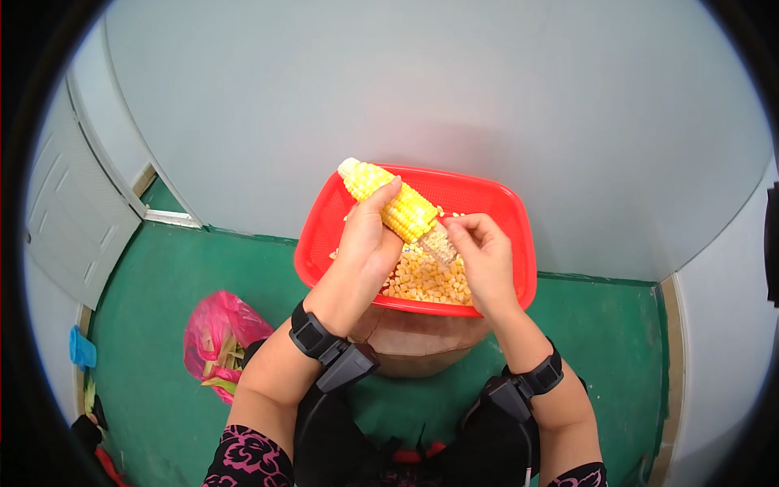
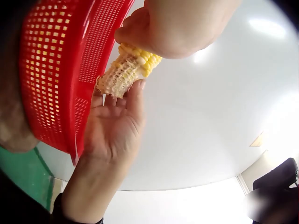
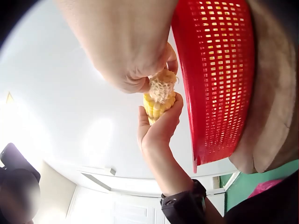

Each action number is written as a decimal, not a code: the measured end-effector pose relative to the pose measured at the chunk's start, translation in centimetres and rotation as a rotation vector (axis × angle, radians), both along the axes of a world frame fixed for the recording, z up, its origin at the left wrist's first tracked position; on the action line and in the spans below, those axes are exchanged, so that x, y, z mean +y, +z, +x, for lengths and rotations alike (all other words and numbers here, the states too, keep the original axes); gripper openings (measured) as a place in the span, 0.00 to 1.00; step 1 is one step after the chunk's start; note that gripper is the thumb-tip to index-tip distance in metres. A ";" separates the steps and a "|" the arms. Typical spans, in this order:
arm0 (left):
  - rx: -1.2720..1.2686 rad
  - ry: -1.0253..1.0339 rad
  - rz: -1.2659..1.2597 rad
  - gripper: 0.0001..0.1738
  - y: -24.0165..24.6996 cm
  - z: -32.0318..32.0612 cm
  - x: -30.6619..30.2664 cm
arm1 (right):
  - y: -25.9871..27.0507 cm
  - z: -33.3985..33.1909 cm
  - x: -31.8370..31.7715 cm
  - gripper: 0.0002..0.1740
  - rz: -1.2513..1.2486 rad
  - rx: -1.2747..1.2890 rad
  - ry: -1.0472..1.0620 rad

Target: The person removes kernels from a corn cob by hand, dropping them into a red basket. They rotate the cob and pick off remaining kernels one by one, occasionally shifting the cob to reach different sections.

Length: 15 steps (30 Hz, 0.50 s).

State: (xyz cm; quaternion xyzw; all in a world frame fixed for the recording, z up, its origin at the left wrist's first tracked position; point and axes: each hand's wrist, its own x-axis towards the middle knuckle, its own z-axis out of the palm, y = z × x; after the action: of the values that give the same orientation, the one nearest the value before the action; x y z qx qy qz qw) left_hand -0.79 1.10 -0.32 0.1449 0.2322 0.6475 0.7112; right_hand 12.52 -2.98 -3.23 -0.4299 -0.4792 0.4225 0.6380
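A corn cob (image 1: 389, 201) with yellow kernels slants over a red plastic basket (image 1: 523, 235). Its lower end is stripped, and the pale bare core (image 2: 119, 77) shows in the left wrist view. My left hand (image 1: 367, 242) grips the kernel-covered part, thumb lying along the top. At the stripped end, my right hand (image 1: 489, 264) has its thumb close to the edge of the remaining kernels and its fingers bent about the core (image 3: 162, 88). Loose kernels (image 1: 426, 280) are heaped in the basket below, partly hidden by the hands and cob.
The basket rests on a brown round stool-like support (image 1: 418, 345) between the person's knees. A pink plastic bag (image 1: 215, 337) with husks lies on the green floor at left. A grey wall (image 1: 454, 81) rises right behind the basket. A blue container (image 1: 82, 349) sits at far left.
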 end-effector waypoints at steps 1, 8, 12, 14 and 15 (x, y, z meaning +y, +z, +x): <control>0.011 0.021 0.006 0.17 0.0 0.0 0.0 | 0.1 0.3 0.2 0.03 -0.030 -0.033 -0.008; -0.028 -0.023 0.010 0.16 0.2 -0.3 -0.3 | 0.3 2.3 0.9 0.08 -0.127 -0.005 0.080; 0.050 -0.051 0.074 0.16 -0.9 0.0 0.2 | 1.3 0.0 0.1 0.14 -0.156 0.115 0.204; 0.061 -0.042 0.068 0.15 -0.9 0.2 0.3 | 1.0 0.0 0.3 0.16 -0.131 0.127 0.263; 0.066 -0.037 0.068 0.15 -0.8 0.3 0.4 | 0.9 0.1 0.3 0.16 -0.149 0.121 0.277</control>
State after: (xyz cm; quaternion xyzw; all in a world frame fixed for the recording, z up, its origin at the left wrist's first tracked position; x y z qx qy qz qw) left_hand -0.49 1.46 -1.14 0.1947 0.2308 0.6368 0.7094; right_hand 12.66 -2.65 -2.36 -0.3795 -0.4621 0.5660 0.5676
